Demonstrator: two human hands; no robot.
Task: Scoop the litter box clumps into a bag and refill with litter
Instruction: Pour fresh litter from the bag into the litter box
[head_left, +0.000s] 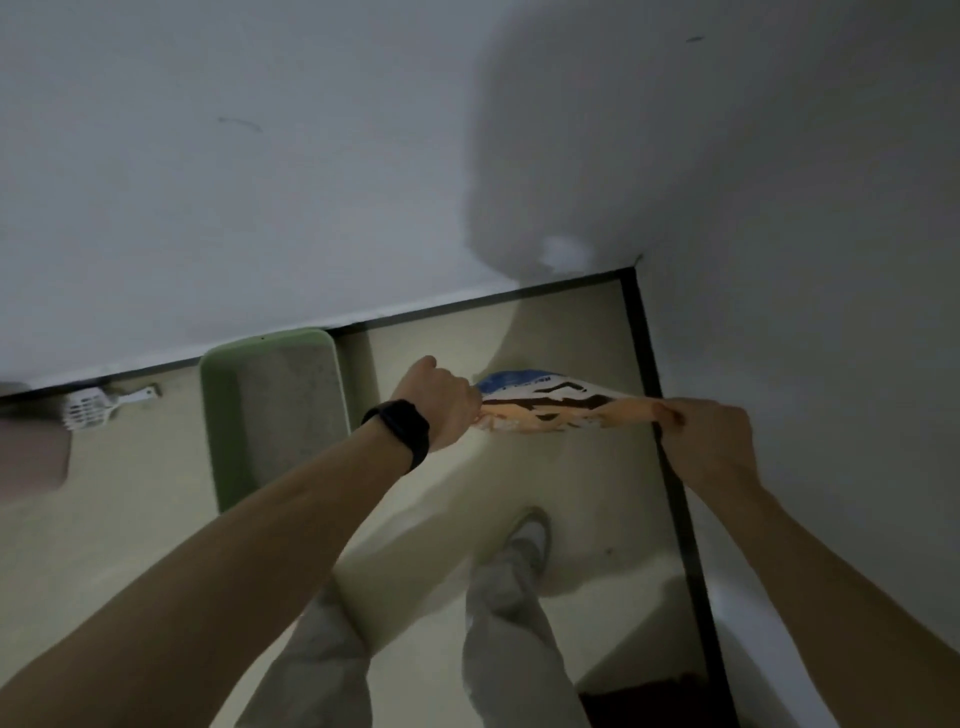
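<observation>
The left hand and right hand grip the printed bag with curled fingers, stretching it between them. Probably this is to open it; the litter box lies left of the fingers

Bare floor runs from the green litter box to the side wall, but the litter bag, pulled taut between left hand and right hand, spans that gap above it, with a shoe planted below. Box's far end butts the back wall; top open to reach from above. Left of the box a strip of floor stays passable up to the white scoop by the baseboard and a pinkish object at the frame edge.
</observation>
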